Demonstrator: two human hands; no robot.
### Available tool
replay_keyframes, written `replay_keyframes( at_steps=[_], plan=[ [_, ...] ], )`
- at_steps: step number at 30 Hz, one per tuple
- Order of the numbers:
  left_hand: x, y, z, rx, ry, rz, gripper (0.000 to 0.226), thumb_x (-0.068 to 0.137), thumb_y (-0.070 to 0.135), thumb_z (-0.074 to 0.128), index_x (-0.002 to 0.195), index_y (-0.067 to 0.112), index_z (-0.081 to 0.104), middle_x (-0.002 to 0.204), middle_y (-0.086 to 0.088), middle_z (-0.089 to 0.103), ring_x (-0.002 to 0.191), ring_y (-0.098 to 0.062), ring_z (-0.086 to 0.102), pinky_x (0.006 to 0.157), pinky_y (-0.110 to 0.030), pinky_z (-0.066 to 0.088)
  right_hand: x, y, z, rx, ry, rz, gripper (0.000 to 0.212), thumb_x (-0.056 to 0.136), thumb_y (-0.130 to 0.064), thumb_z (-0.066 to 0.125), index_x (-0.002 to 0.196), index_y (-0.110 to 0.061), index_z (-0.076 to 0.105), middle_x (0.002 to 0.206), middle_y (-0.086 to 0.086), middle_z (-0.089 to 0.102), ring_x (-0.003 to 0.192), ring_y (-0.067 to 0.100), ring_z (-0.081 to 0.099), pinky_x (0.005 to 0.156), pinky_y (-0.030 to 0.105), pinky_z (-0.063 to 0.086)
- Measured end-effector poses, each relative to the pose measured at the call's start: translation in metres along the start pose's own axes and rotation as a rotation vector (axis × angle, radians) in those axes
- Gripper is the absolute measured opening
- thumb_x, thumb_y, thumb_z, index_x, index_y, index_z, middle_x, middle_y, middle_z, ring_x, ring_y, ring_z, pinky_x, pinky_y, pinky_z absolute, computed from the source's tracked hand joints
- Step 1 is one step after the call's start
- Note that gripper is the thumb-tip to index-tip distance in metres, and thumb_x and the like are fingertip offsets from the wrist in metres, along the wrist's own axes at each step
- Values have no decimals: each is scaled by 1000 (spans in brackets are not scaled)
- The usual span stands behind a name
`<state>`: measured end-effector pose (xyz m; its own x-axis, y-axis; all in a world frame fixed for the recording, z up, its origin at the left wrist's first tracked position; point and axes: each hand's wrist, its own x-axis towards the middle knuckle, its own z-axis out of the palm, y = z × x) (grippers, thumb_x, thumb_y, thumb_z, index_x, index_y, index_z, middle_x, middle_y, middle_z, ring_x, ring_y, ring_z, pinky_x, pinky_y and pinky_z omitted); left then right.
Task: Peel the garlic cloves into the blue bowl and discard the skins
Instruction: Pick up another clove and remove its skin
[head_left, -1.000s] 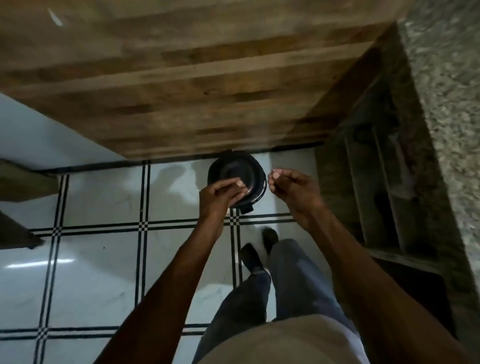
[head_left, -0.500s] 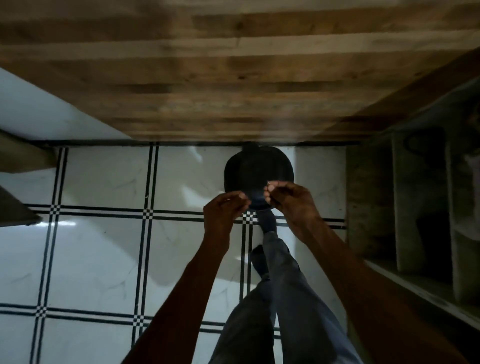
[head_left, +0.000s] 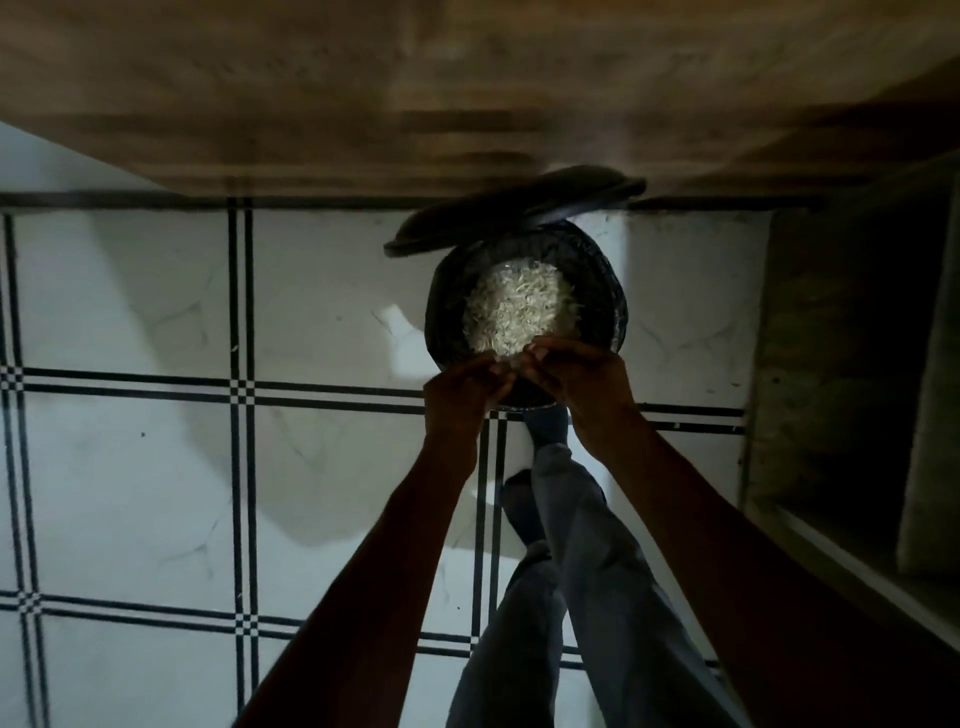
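A black pedal bin (head_left: 441, 312) stands on the tiled floor with its lid (head_left: 514, 208) tipped up at the back. Inside lies a heap of pale garlic skins (head_left: 519, 306). My left hand (head_left: 462, 400) and my right hand (head_left: 576, 384) hang over the bin's near rim, fingertips bunched and almost touching each other. Both seem to pinch small scraps of skin, though the dim light hides most of it. The blue bowl and the cloves are out of view.
My foot (head_left: 543, 431) presses the pedal at the bin's front; my other foot (head_left: 519, 509) stands behind it. A wooden table top (head_left: 415, 93) juts over the bin's far side. Stone shelving (head_left: 852, 364) rises at the right. White floor tiles (head_left: 130, 467) spread to the left.
The bin's lid has swung up, baring the skins inside. My foot has moved onto the pedal. Both hands have closed in together over the near rim.
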<state>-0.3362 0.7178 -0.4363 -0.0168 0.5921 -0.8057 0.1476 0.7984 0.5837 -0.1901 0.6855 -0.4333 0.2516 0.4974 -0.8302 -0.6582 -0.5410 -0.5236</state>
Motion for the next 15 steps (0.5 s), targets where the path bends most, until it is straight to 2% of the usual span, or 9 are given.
replay_keyframes(
  at_steps=[2, 3, 5, 6, 8, 10, 12, 13, 15],
  plan=[
    [25, -8, 5, 63, -3, 14, 28, 89, -9, 70, 117, -4, 68, 109, -14, 74, 90, -3, 75, 82, -35, 64, 29, 8, 1, -142, 65, 48, 13, 97, 10, 62, 101, 2, 71, 98, 13, 73, 87, 25, 73, 84, 30, 62],
    [34, -9, 8, 45, 12, -61, 28, 91, -8, 69, 119, -6, 67, 109, -16, 75, 84, -4, 76, 73, -30, 64, 41, 11, 2, -291, 46, 5, 14, 100, 7, 61, 110, 3, 70, 106, 14, 72, 95, 27, 73, 85, 25, 61],
    [46, -9, 15, 13, 52, -183, 24, 99, 1, 63, 122, -6, 65, 102, -17, 76, 74, -10, 76, 61, -20, 59, 52, 12, 7, -640, -7, -166, 26, 102, 1, 60, 127, 5, 67, 125, 11, 69, 121, 26, 67, 94, 11, 50],
    [50, -7, 18, -12, 46, -224, 22, 104, 10, 59, 120, -5, 65, 98, -14, 76, 71, -11, 76, 59, -19, 58, 51, 10, 11, -769, -5, -278, 31, 103, -2, 60, 132, 3, 66, 132, 8, 66, 126, 20, 63, 95, 3, 42],
    [53, -2, 27, -83, 12, -276, 29, 110, 28, 49, 114, 4, 65, 101, -9, 73, 75, -11, 73, 64, -21, 59, 49, 9, 16, -887, -39, -384, 34, 105, -7, 58, 138, -4, 64, 136, 9, 67, 119, 18, 66, 96, 5, 44],
    [55, 10, 37, -196, -38, -321, 36, 111, 38, 40, 118, 11, 63, 116, -9, 70, 89, -14, 69, 72, -25, 58, 49, 12, 15, -940, -212, -288, 37, 106, -3, 54, 142, -3, 59, 131, 18, 69, 113, 29, 70, 98, 25, 54],
    [55, 19, 42, -274, -62, -315, 38, 110, 39, 37, 125, 14, 62, 125, -11, 68, 107, -23, 68, 85, -33, 58, 55, 18, 8, -1022, -273, -202, 38, 107, -7, 52, 144, 3, 52, 139, 23, 61, 130, 37, 58, 115, 41, 43],
    [54, 22, 43, -292, -75, -291, 41, 111, 38, 36, 135, 13, 58, 133, -13, 65, 118, -27, 65, 95, -36, 55, 59, 20, 6, -1015, -202, -199, 43, 110, -15, 50, 149, 2, 47, 149, 23, 53, 140, 37, 49, 123, 44, 31],
    [52, 20, 40, -302, -91, -236, 49, 112, 36, 33, 150, 8, 46, 137, -14, 63, 121, -27, 64, 97, -36, 53, 55, 16, 9, -983, -64, -255, 54, 111, -26, 49, 159, -6, 37, 164, 15, 37, 152, 27, 34, 125, 29, 21]
  ],
)
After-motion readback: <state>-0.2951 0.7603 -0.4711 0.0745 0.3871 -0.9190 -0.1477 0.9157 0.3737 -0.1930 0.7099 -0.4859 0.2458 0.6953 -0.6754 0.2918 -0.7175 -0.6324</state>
